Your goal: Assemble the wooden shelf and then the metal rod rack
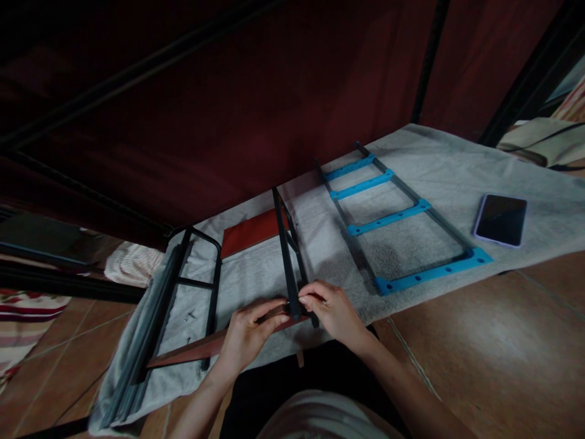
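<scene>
My left hand (250, 329) is closed on the right end of a reddish-brown board (196, 350), close to the foot of an upright black metal frame (287, 259). Just right of it, my right hand (329, 306) pinches at the same corner; what its fingertips hold is too small to name. The board slopes down leftward across a second black frame (213, 286). Behind, an orange-red panel (251, 233) lies between the two frames.
Blue crossbars (388, 218) join dark rails at the right, beside a phone (501, 219). Grey tubes (137, 372) lie along the left edge of the grey cloth (457, 164). Small screws (189, 316) rest near the left frame. A dark red panel (256, 110) stands behind.
</scene>
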